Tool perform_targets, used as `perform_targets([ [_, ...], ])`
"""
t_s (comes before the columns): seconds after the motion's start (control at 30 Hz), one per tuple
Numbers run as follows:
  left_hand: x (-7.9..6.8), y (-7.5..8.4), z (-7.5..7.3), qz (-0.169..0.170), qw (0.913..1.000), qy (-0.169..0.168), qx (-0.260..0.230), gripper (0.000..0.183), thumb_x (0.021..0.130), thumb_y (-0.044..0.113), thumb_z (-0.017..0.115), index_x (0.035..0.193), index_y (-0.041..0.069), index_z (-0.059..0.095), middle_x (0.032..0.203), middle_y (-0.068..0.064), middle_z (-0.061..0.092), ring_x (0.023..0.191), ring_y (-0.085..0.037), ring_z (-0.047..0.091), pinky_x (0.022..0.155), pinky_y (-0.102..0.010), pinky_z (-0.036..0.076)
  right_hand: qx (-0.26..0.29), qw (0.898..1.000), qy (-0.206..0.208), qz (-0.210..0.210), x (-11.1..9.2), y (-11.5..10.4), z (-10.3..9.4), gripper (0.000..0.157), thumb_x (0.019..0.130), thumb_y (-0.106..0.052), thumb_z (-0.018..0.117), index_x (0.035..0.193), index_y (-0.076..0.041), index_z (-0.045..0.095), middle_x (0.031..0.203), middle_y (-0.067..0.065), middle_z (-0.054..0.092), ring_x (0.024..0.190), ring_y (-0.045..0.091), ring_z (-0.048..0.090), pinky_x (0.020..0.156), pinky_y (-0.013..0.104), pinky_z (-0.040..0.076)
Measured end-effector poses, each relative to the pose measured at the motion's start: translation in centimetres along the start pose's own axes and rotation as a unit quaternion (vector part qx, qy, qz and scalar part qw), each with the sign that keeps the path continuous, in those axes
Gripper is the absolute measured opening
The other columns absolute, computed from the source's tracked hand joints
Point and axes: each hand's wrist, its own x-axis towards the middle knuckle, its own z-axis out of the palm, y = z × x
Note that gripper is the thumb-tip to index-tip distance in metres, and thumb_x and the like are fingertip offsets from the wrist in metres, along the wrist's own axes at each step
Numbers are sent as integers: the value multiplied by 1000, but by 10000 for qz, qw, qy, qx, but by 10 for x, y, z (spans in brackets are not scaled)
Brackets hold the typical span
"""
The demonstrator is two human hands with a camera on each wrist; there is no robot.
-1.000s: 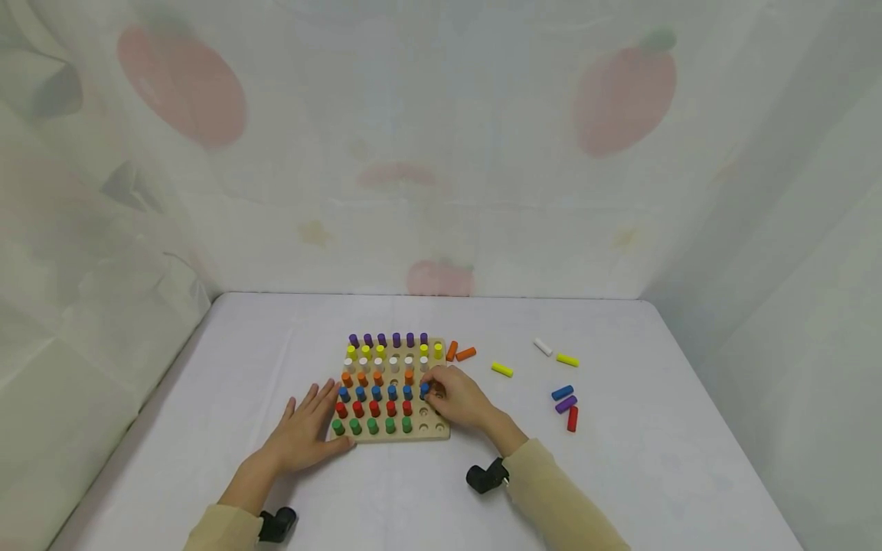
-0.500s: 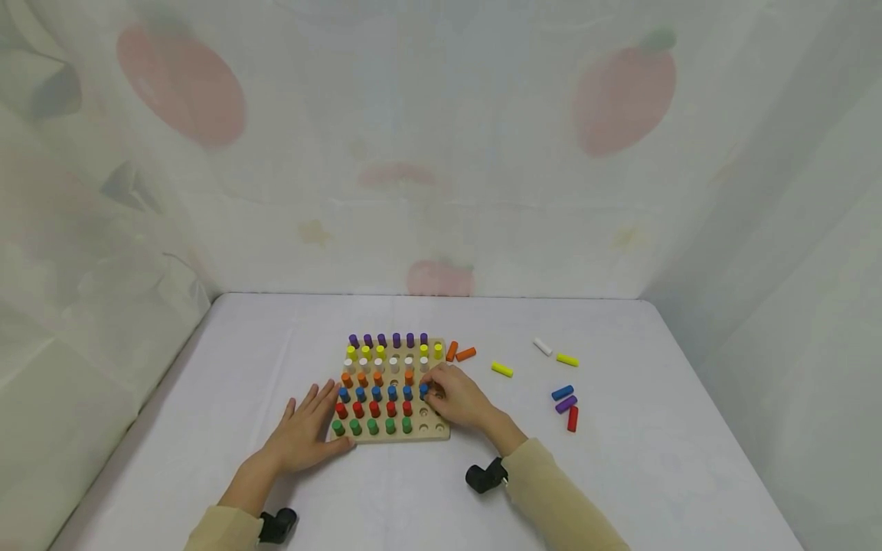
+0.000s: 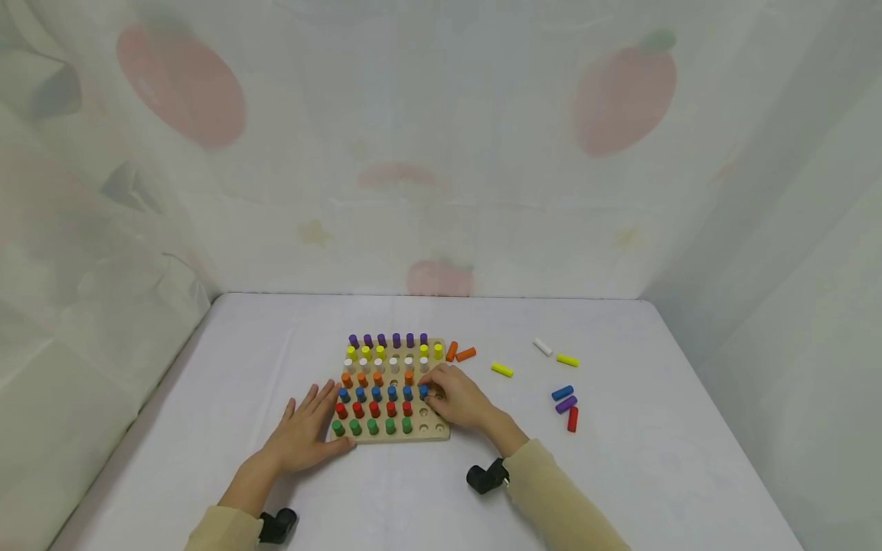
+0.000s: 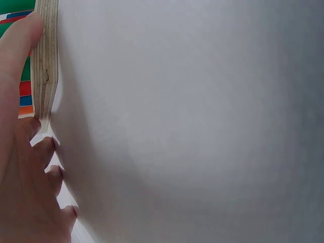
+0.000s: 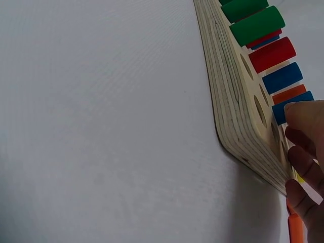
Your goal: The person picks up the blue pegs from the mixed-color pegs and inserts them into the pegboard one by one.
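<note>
1. Your left hand (image 3: 303, 436) lies flat on the white cloth, fingers straight and spread, thumb (image 4: 17, 45) against the near-left edge of the wooden pegboard (image 3: 413, 435). It holds nothing.
2. The board is square, pale plywood; the layered edge (image 4: 44, 61) shows in the left wrist view. It sits mid-table, with round holes in rows.
3. Your right hand (image 3: 460, 398) rests on the board's right side, fingertips (image 5: 304, 114) curled round a blue peg (image 3: 423, 390) standing in the blue row.
4. Pegs are short, smooth, painted cylinders, upright in rows: purple, yellow, white, orange, blue, red, green. Some holes on the right (image 5: 259, 110) are open.
5. Loose pegs lie on their sides on the cloth: two orange (image 3: 459, 353) just beside the board; yellow (image 3: 502, 370), white (image 3: 543, 347), another yellow (image 3: 567, 360), blue (image 3: 562, 392), purple (image 3: 566, 404), red (image 3: 573, 418) farther right.
</note>
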Motion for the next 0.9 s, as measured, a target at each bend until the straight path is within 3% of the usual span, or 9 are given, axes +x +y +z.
perform_targets([
  [0.4, -1, 4, -4, 31, 10000, 39, -62, 98, 73, 63, 63, 146, 7, 26, 151, -14, 25, 137, -41, 18, 105, -67, 8, 37, 10000, -34, -11, -2, -3, -4, 27, 89, -21, 61, 116, -19, 58, 106, -6, 56, 88, 6, 49, 78, 18, 47],
  [0.9, -1, 4, -5, 27, 10000, 22, -64, 99, 73, 63, 63, 145, 7, 26, 151, -14, 25, 137, -41, 18, 105, -67, 8, 99, 9999, 126, 43, -11, -7, -16, 40, 91, -24, 57, 130, -18, 50, 125, -6, 55, 106, 12, 54, 92, 29, 47],
])
